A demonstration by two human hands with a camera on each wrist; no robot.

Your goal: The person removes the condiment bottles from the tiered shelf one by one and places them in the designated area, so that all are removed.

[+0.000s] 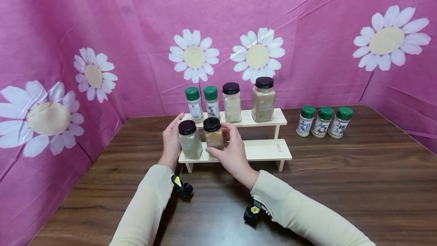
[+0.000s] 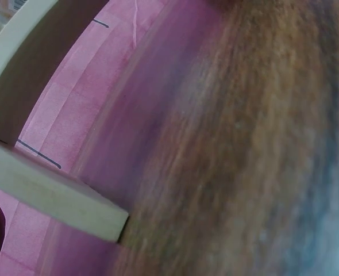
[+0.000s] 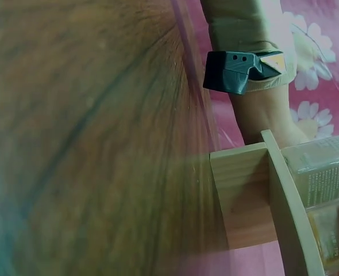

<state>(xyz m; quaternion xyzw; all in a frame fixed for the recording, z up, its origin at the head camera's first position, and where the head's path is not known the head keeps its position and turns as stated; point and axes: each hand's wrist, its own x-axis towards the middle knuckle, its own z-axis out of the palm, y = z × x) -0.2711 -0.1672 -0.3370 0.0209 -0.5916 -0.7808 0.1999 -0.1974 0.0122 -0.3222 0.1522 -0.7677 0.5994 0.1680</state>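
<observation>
The right hand point(image 1: 233, 150) pinches the brown jar point(image 1: 214, 139) at the lower shelf point(image 1: 261, 148); the left hand point(image 1: 170, 143) is beside the grey jar point(image 1: 190, 145), fingers partly hidden, so their grip cannot be told.

Black-lidded tan jar point(image 1: 214, 139), pink daisy-patterned cloth point(image 1: 143, 29), brown table point(image 1: 341, 185)

R hand point(image 1: 233, 151) grips amber-powder jar point(image 1: 214, 139) (blk lid), thumb at front, fingers on R side, over lower step point(image 1: 264, 149) of wooden rack. L hand point(image 1: 172, 143) right by L side of grey-powder jar point(image 1: 191, 143), also blk lid; contact unclear. Upper step point(image 1: 280, 116), L to R: 2 green-capped btls point(image 1: 195, 111), 2 more blk-lidded jars point(image 1: 233, 107). 3 small btls point(image 1: 321, 125), green caps, in row on brown tabletop point(image 1: 341, 185), R of rack. Pink cloth point(image 1: 143, 18) w/ white daisies point(image 1: 194, 57) behind.
</observation>
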